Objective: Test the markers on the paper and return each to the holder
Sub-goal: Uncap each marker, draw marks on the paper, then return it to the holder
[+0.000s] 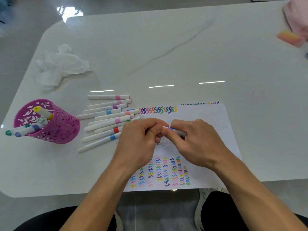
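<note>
A white marker with a blue band (173, 130) lies level between both hands, just above the paper (205, 117). My right hand (195, 142) grips its barrel. My left hand (141, 139) closes around its left end, which the fingers hide. The paper carries rows of coloured zigzag marks along its top edge and near its bottom. Several white markers (108, 124) with coloured bands lie in a loose pile left of the paper. A purple cut-out holder (55, 127) stands at the left with several markers in it.
Crumpled white tissue (61, 64) lies at the far left of the white table (183, 47). An orange-pink object (290, 38) and a pink cloth sit at the far right corner. The table's near edge runs just below the paper; my knees show under it.
</note>
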A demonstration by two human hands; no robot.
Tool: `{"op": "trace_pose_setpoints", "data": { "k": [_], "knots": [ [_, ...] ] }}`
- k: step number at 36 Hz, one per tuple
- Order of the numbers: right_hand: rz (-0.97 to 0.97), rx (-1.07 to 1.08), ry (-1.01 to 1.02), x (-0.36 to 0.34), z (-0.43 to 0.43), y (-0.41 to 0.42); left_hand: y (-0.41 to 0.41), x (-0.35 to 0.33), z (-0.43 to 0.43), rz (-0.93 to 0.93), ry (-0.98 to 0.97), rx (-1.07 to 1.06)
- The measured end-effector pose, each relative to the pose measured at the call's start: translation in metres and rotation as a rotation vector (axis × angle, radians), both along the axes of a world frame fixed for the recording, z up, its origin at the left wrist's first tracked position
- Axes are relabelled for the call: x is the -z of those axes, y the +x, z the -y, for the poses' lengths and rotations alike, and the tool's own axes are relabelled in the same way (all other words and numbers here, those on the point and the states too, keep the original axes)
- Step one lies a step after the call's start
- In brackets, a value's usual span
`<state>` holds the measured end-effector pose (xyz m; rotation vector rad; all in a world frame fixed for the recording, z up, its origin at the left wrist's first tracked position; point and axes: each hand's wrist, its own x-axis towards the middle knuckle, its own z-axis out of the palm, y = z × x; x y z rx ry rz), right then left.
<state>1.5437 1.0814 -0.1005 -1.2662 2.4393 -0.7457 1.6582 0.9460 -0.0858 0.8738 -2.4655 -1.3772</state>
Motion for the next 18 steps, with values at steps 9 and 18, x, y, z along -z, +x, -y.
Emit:
{"op": "trace_pose_setpoints", "data": {
  "k": [9, 18],
  "knots": [
    [0.046, 0.041, -0.043, 0.0015, 0.0017, 0.0019, 0.0, -0.0029, 0.0015, -0.014, -0.019, -0.017],
    [0.185, 0.085, -0.065, 0.0004, -0.0003, -0.0041, -0.0033, -0.0009, -0.0003, -0.041, -0.101, -0.089]
  ]
}}
